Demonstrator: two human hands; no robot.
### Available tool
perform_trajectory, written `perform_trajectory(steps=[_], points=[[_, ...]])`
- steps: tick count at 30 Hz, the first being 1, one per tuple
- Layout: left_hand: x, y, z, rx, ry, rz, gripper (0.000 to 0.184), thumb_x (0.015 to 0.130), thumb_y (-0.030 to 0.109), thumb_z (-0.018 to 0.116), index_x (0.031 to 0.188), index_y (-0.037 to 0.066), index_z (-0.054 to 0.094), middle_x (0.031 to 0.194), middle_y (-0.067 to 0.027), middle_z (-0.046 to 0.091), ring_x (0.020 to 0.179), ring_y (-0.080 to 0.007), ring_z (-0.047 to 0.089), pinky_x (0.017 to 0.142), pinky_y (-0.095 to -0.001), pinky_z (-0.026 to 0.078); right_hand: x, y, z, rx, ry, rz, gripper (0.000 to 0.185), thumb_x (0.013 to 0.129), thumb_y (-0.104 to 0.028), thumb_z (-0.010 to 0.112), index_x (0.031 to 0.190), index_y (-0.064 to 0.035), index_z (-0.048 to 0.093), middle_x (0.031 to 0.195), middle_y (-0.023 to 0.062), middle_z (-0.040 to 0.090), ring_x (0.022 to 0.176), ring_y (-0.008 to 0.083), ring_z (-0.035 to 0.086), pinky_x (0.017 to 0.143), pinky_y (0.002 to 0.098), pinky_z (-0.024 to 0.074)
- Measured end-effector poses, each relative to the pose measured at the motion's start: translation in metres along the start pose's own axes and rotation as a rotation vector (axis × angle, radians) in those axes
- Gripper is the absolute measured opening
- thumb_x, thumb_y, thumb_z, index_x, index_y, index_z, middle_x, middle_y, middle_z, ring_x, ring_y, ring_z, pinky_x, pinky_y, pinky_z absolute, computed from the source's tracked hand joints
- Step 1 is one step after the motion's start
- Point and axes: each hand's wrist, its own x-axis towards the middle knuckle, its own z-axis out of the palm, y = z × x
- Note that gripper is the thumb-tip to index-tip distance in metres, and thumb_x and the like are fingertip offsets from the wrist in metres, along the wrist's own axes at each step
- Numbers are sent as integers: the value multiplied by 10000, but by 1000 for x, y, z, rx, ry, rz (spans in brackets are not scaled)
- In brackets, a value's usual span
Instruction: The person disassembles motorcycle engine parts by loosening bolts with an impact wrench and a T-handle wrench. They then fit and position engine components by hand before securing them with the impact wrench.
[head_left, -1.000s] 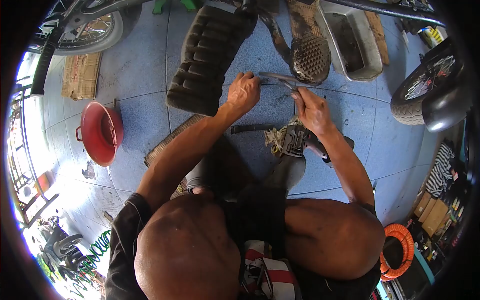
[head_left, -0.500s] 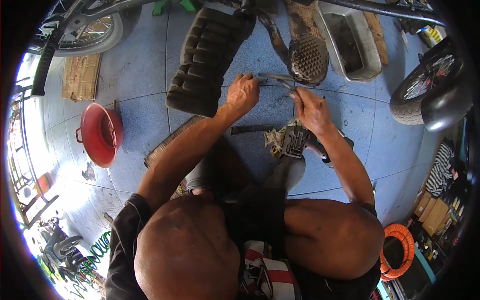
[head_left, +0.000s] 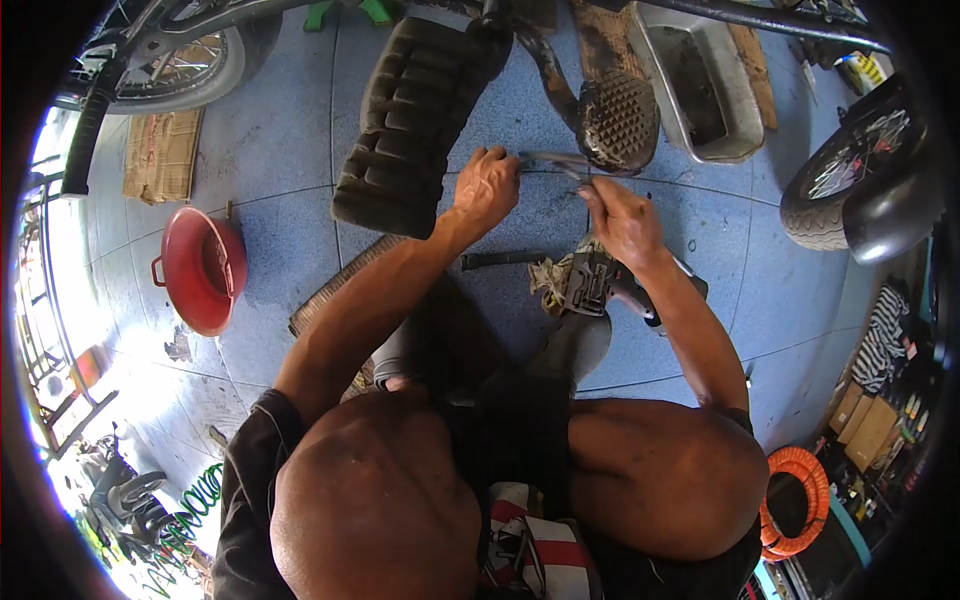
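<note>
My left hand is closed, its knuckles up, beside the ribbed black rubber footrest. My right hand is closed too, with thumb and fingers pinched together just below the brake pedal and its studded pad. A slim grey metal bar spans the gap between the hands, slightly blurred; its ends run into my fingers, so its kind is unclear. Under my right forearm, a cordless power tool rests on the floor by my foot, with a crumpled rag against it.
A red plastic basin and a cardboard piece are on the left. At the back right lies a metal pan on cardboard. A wheel with a black fender stands at right. An orange coil lies near my right knee.
The grey bar between my hands has shifted slightly and looks more blurred. Both hands stay in nearly the same place, closed.
</note>
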Motion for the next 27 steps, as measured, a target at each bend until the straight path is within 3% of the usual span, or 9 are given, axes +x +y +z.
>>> perform_trajectory(steps=[2,8,10,14,16,22,27], points=[[1,-1,3,-10,12,8,88,800,85,618,828,22,673,876,-143,618,862,-320,584,800,-406,482,0,3,-3,-63,-74,9,252,946,-256,575,831,-34,546,711,158,650,567,333,649,457,412,508],[-1,3,-2,-8,-19,-20,90,809,84,609,823,20,670,908,-148,627,887,-325,587,817,-408,486,3,0,-3,65,66,8,260,948,-269,571,829,-40,546,699,156,647,574,343,647,461,411,508],[3,3,0,-24,8,-27,88,810,83,607,814,17,666,908,-150,627,892,-329,588,821,-410,487,4,2,-1,-38,-72,32,234,942,-266,583,850,-51,565,691,146,645,578,336,647,466,408,509],[0,1,-1,-12,-18,-22,85,808,79,606,827,12,657,899,-155,618,896,-338,585,827,-425,486,3,0,-1,48,40,3,197,935,-248,597,876,-60,585,691,138,647,578,332,646,471,408,508],[2,-1,5,-15,-24,-34,83,806,77,609,831,8,648,903,-163,614,897,-343,583,832,-428,485,5,6,0,-10,-67,21,167,922,-223,619,905,-57,605,707,132,654,588,325,648,483,405,511],[-8,-10,-6,16,80,14,162,796,76,645,898,-8,552,891,-182,583,888,-355,574,804,-461,468,19,33,-7,19,177,-40,243,930,-297,599,934,-56,629,721,114,648,610,312,647,516,395,518],[-29,7,-37,-248,165,84,211,768,19,697,919,6,550,884,-158,594,840,-345,591,756,-416,474,24,63,5,-189,61,33,244,929,-309,584,908,-70,629,737,103,625,671,307,649,572,403,537]])
